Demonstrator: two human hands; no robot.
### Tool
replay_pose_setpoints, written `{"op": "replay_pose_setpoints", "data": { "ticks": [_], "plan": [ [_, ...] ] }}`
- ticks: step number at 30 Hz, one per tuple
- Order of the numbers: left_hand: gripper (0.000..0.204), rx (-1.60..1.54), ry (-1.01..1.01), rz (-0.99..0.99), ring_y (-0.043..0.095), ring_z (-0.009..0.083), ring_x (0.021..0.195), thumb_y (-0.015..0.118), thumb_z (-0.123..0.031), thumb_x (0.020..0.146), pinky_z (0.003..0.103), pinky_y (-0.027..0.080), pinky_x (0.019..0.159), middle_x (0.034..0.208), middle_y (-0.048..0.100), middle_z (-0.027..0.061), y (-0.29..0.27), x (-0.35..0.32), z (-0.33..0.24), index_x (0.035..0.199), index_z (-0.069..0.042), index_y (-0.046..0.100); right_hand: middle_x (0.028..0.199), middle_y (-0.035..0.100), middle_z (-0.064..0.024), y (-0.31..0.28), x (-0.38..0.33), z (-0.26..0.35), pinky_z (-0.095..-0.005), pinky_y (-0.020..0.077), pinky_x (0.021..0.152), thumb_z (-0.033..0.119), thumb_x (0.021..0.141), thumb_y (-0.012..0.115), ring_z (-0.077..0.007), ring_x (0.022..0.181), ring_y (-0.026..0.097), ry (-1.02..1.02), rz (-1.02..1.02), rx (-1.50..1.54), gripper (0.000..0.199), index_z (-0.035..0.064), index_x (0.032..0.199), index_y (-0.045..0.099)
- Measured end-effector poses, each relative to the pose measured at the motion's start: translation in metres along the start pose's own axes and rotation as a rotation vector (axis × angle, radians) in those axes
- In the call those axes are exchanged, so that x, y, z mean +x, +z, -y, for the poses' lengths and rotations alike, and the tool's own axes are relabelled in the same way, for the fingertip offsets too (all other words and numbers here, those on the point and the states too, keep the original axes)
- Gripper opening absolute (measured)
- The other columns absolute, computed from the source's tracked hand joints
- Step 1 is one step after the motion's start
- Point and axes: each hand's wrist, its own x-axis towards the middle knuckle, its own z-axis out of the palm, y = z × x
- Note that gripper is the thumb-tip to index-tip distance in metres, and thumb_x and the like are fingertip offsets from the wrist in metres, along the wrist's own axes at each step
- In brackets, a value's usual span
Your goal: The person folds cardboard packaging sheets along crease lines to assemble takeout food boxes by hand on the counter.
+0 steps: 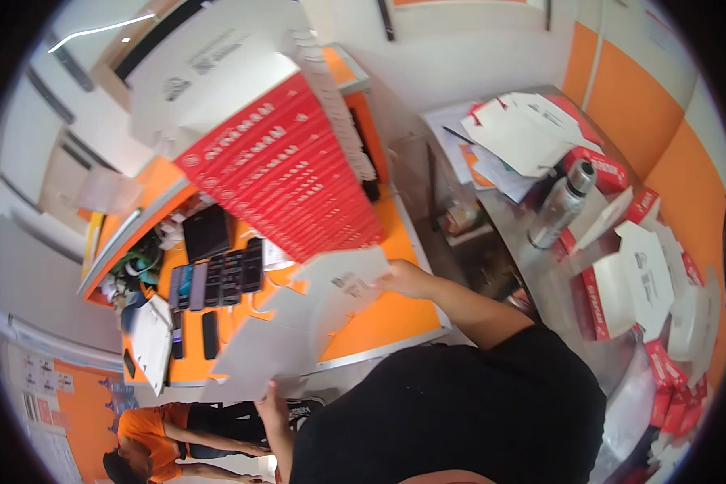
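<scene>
A pale, unfolded cardboard box blank (pixel 278 332) is stretched between my hands, slanting over the front edge of the orange table. My left hand (pixel 273 406) pinches its near end, fingers closed on the edge. At the far corner, my right hand (pixel 402 279) grips the blank close to a small printed patch. Right beyond it rises a tall stack of red and white cardboard boxes (pixel 278 169), with white flaps showing on top.
Several phones (pixel 218 278) lie in rows on the orange table (pixel 379 323). To the right, a metal table (pixel 532 266) carries a steel bottle (pixel 563 203), papers, open white cartons (pixel 637 278) and small red boxes (pixel 673 387). Another person in an orange shirt (pixel 149 436) is at the lower left.
</scene>
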Motion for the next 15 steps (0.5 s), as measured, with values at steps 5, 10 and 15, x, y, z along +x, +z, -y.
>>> {"op": "replay_pose_setpoints", "data": {
  "ticks": [5,10,15],
  "plan": [
    [0.032,0.263,0.128,-0.033,0.053,0.0181,0.085,0.061,-0.02,0.083,0.032,0.041,0.082,0.095,0.059,0.0108,-0.005,-0.006,-0.025,0.099,0.007,0.055,0.094,0.063,-0.0124,-0.068,-0.002,0.027,-0.0286,0.0454,0.075,0.028,0.078,0.064,-0.0192,0.083,0.06,-0.018,0.032,-0.364,0.032,0.0024,0.098,0.061],
    [0.033,0.326,0.233,-0.073,0.051,0.0185,0.088,0.06,-0.019,0.084,0.033,0.04,0.084,0.098,0.057,0.0122,-0.034,-0.007,-0.043,0.1,0.009,0.054,0.105,0.055,-0.0147,-0.216,-0.012,0.006,-0.0372,0.0432,0.083,0.021,0.073,0.064,-0.0292,0.098,0.053,0.047,-0.894,-1.038,0.035,0.0039,0.103,0.058],
    [0.035,0.347,0.239,-0.213,0.05,0.019,0.092,0.062,-0.021,0.083,0.032,0.038,0.086,0.099,0.056,0.0119,-0.043,-0.025,-0.082,0.1,0.008,0.052,0.129,0.04,-0.0157,-0.312,-0.006,-0.044,-0.0475,0.0361,0.093,0.023,0.074,0.059,-0.0294,0.121,0.036,0.393,-1.036,-1.604,0.052,0.0095,0.122,0.045]
  ]
}}
